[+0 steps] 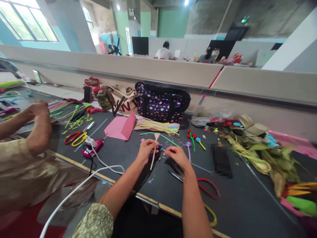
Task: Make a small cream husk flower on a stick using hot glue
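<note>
One pale stem [153, 161] stood slightly tilted above the dark table [237, 198], pinched between the thumb and fingers of the left hand [148, 152], seemingly so that its flared top stayed clear of the grip. Just beside it, the right hand [178, 156] had thumb and fingertips drawn together, though whether on anything could not be told. Scissors [175, 175] lay partly beneath the right forearm [194, 201] and a pastel bundle [158, 126] beyond the hands, both probably placed for easy reach.

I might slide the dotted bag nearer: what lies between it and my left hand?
The head view shows a bundle of strips before the dotted bag, then green strips and, nearest your left hand, a cream tuft it holds.
</note>
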{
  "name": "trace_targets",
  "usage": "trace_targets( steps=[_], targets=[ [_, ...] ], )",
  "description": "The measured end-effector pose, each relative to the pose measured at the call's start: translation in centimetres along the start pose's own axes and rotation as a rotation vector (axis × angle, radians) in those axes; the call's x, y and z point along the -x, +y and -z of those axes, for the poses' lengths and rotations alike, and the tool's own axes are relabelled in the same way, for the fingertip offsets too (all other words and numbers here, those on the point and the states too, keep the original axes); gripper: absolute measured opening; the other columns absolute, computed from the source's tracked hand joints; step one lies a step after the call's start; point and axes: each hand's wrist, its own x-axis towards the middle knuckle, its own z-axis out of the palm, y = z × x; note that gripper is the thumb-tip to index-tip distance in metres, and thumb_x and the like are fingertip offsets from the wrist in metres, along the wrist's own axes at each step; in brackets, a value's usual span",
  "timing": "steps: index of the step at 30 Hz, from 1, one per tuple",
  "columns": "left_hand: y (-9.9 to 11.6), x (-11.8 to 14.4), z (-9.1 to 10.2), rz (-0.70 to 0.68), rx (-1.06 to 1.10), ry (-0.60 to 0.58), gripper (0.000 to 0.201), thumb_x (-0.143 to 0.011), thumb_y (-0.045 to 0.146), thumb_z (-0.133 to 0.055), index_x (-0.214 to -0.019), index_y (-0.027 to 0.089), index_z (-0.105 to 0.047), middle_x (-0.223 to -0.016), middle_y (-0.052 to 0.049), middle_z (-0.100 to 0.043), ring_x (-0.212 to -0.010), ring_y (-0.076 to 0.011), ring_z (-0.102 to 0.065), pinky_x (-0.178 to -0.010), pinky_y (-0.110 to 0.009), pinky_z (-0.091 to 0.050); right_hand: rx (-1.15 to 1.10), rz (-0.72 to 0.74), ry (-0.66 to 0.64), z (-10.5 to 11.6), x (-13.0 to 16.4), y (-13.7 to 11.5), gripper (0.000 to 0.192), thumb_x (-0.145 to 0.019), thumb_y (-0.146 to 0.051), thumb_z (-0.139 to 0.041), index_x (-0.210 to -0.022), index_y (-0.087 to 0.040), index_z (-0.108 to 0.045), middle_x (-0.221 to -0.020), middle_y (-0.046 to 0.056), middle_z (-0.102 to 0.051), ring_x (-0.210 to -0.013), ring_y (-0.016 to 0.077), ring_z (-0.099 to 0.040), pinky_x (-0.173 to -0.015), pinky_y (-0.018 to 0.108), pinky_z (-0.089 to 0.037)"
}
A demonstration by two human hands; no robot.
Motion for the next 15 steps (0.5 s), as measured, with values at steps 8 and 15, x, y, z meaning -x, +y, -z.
trace_targets(
  steps=[8, 15],
  targets=[
    [0.5, -0.7, 1.4, -0.036, 0.059, -0.024, 0.044, -0.053, 0.044, -0.089, -0.07, 0.015, -0.062, -0.058, 0.003, -0.059, -0.044, -0.0068, -0.053, -0.044, -0.018, -0.045, 0.108, -0.016, -0.241, -0.6, 0.3, 0.7, 0.014, -0.066, -0.033, -0.073, -0.073, -0.023, -0.079, -0.073, 0.001, -0.076, -0.066, 0.019, -0.066, -0.065, 0.027, -0.045],
    [0.2, -1.7, 3.0, -0.157, 0.197, 0.088, 0.04, -0.06, 0.042, -0.086, -0.078, 0.017, -0.059, -0.058, 0.007, -0.055, -0.042, -0.0045, -0.047, -0.043, -0.017, -0.04, 0.431, -0.076, 0.151, -1.5, -0.1, -0.4, 0.03, -0.088, -0.045, -0.055, -0.078, -0.023, -0.072, -0.07, 0.002, -0.071, -0.065, 0.0174, -0.06, -0.06, 0.026, -0.036]
  ],
)
